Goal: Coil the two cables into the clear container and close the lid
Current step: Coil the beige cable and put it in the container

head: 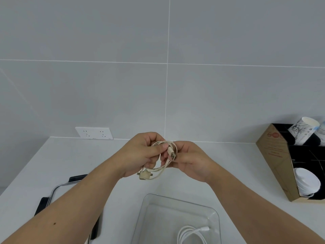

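A cream-coloured cable [159, 170] is wound into a small coil held up above the counter, its USB plug sticking out at the top right and a multi-head connector hanging at the bottom left. My left hand [140, 154] pinches the coil's left side. My right hand [190, 161] grips the coil's right side by the USB plug. Below them, at the bottom edge of the view, the clear container [151, 205] stands open on the counter. A white cable [191, 235] lies coiled inside it. No lid is recognisable in view.
A brown cardboard organiser [276, 164] with black dividers, paper cups and white lids stands at the right. A black appliance with a metal handle [54, 191] sits at the left, partly under my left forearm. A wall socket [94, 133] is behind on the grey tiled wall.
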